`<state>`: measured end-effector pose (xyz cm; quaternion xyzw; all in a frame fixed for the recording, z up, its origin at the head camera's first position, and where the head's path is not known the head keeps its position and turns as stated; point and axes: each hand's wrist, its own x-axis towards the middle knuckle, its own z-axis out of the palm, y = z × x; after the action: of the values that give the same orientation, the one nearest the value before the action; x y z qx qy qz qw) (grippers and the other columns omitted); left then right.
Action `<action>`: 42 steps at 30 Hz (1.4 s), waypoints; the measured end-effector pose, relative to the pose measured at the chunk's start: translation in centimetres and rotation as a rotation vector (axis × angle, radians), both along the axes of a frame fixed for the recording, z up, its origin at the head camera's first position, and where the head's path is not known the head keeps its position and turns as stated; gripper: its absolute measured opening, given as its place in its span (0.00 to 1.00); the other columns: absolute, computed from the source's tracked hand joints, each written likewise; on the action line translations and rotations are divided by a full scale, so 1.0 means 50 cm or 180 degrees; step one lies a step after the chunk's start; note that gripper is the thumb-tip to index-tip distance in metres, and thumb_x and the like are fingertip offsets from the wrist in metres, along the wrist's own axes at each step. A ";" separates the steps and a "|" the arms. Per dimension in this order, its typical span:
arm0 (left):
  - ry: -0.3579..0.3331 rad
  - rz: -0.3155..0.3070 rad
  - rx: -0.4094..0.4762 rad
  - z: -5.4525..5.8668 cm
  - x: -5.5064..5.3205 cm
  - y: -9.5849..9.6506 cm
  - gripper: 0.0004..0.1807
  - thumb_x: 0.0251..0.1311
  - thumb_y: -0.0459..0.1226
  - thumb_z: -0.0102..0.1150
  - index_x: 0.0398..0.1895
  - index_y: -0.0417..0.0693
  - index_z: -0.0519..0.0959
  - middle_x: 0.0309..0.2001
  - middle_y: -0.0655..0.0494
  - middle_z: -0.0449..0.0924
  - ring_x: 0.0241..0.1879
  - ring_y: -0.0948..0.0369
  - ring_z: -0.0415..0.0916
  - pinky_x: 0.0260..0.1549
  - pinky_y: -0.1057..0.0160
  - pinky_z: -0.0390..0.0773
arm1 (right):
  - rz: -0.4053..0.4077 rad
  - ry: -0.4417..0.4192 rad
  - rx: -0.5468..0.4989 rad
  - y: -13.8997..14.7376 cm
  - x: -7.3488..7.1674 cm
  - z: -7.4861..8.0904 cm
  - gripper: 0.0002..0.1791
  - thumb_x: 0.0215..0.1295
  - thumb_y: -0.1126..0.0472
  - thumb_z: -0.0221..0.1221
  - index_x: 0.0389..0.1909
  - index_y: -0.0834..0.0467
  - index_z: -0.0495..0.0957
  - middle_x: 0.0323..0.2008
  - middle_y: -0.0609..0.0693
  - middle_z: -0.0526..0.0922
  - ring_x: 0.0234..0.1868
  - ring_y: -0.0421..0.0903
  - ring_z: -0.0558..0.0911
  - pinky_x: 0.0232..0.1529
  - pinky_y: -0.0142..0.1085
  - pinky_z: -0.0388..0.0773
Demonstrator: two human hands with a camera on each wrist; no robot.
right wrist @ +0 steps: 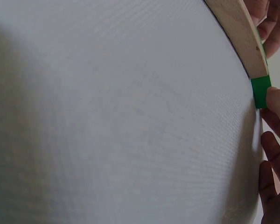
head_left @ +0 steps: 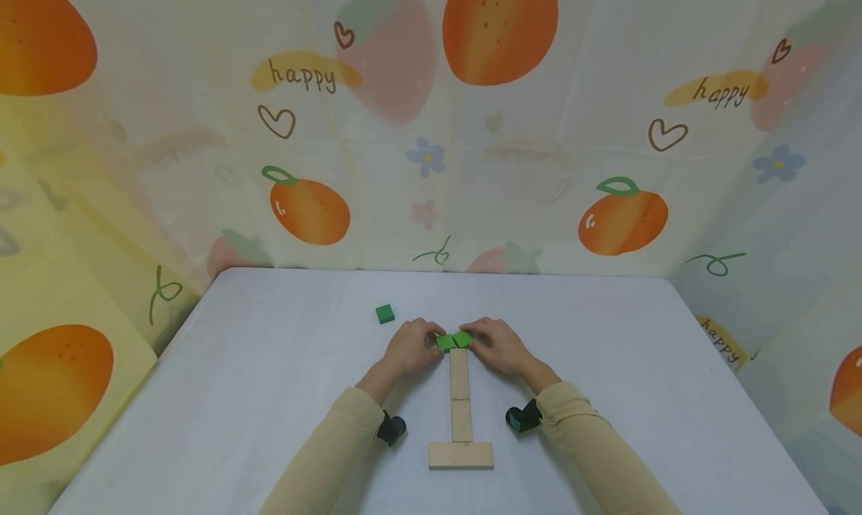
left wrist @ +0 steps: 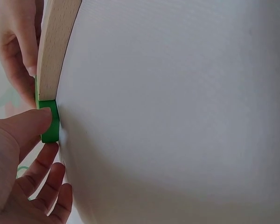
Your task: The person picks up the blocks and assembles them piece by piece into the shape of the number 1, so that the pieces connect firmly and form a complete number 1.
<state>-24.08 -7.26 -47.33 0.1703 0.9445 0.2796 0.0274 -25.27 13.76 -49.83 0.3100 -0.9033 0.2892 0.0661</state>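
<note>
Two small green blocks lie side by side, slightly angled to each other, at the far end of a column of plain wooden blocks. My left hand (head_left: 412, 348) pinches the left green block (head_left: 445, 343); in the left wrist view the thumb (left wrist: 35, 123) presses its near face and a fingertip is at its outer end. From the other side, my right hand (head_left: 501, 346) pinches the right green block (head_left: 462, 339), its thumb on the block's edge in the right wrist view. The upper wooden block (head_left: 459, 374) reaches up to the green pair.
A second upright-lying wooden block (head_left: 461, 421) continues the column down to a crosswise wooden block (head_left: 461, 456) near the front. One more green block (head_left: 384, 314) sits apart at the back left of the white table (head_left: 269, 350). A fruit-patterned cloth (head_left: 465, 208) hangs behind the table.
</note>
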 end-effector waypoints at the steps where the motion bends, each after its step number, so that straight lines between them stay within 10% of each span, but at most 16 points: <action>1: -0.0008 0.0000 0.0001 -0.001 0.000 0.000 0.16 0.49 0.36 0.65 0.44 0.48 0.81 0.36 0.53 0.77 0.38 0.58 0.72 0.40 0.58 0.72 | 0.0001 -0.0003 -0.0002 0.000 0.000 0.000 0.17 0.60 0.62 0.59 0.51 0.58 0.76 0.46 0.52 0.81 0.49 0.51 0.78 0.50 0.47 0.69; 28: -0.0140 0.0039 0.0129 -0.002 -0.002 -0.009 0.19 0.50 0.37 0.64 0.47 0.46 0.78 0.39 0.52 0.77 0.40 0.57 0.73 0.41 0.58 0.73 | -0.0006 0.0030 -0.0074 0.002 -0.002 -0.005 0.17 0.59 0.63 0.59 0.51 0.57 0.77 0.46 0.52 0.81 0.48 0.51 0.77 0.51 0.47 0.69; 42: 0.0020 0.0615 0.0550 0.012 -0.012 -0.046 0.13 0.53 0.38 0.62 0.43 0.48 0.79 0.39 0.55 0.77 0.41 0.58 0.75 0.38 0.60 0.75 | -0.0001 0.0031 -0.0046 0.004 -0.003 -0.006 0.17 0.59 0.63 0.59 0.51 0.57 0.77 0.46 0.52 0.80 0.49 0.51 0.77 0.51 0.46 0.69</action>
<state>-24.69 -9.55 -46.74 0.0811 0.9290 0.3607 -0.0173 -25.41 13.95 -50.15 0.3108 -0.9009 0.2941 0.0727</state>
